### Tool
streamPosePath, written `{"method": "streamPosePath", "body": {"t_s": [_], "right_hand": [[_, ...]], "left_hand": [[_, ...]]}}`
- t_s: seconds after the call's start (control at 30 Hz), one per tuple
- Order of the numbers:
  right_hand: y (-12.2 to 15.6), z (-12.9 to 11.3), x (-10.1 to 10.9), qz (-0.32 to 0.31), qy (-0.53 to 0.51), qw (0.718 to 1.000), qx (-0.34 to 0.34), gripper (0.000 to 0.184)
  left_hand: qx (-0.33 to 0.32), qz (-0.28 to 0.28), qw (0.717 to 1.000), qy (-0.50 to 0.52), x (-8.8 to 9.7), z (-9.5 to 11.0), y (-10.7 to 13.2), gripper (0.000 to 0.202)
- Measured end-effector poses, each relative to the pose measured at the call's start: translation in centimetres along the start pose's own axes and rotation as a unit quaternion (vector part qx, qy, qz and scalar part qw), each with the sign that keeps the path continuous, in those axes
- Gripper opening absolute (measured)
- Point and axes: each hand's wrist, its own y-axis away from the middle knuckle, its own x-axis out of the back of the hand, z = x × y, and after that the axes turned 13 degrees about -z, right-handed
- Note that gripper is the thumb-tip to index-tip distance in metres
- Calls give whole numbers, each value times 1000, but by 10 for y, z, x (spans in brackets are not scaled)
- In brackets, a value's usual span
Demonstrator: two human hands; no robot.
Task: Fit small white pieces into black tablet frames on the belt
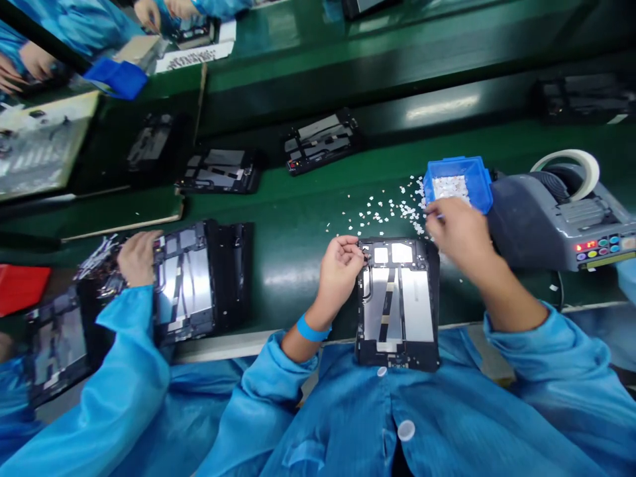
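Note:
An opened tablet housing [416, 298], with silver panels and dark flat cables, leans at the bench edge in front of me. My left hand [340, 265], wearing a blue wristband, is at its upper left corner with curled fingers pinched together; a small dark bit shows at the fingertips, too small to name. My right hand [460, 232] hovers above the housing's upper right, just in front of a blue bin [479, 182] of small white pieces. Its thumb and fingers are pressed together, slightly blurred, and what they hold cannot be made out. Loose white pieces [410, 212] lie scattered beside the bin.
A grey tape dispenser [531, 218] with a white tape roll [591, 175] stands right of the bin. More tablet housings [322, 142] lie farther back. At left, a co-worker's hand [136, 258] touches another housing [191, 285]. Other people work across the bench.

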Motion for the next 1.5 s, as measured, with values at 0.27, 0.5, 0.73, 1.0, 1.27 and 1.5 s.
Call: {"method": "streamPosePath", "body": {"t_s": [0.27, 0.5, 0.73, 1.0, 1.27, 1.5], "right_hand": [[40, -81, -62, -82, -78, 987, 110, 16], [32, -70, -58, -107, -142, 980, 92, 15], [30, -80, -67, -119, -115, 982, 90, 14], [-10, -5, 1, 45, -87, 993, -65, 8], [37, -53, -33, -83, -88, 985, 124, 16], [35, -73, -63, -79, -86, 988, 101, 14]], "left_hand": [[-6, 30, 998, -51, -6, 2, 8, 29], [-39, 52, 992, -112, -10, -1, 15, 27], [-46, 39, 992, -112, -10, -3, 15, 29], [-12, 24, 999, -31, 2, -6, 8, 29], [-11, 28, 999, -32, -3, -6, 8, 29], [-28, 43, 997, -60, -10, -6, 15, 27]]}}
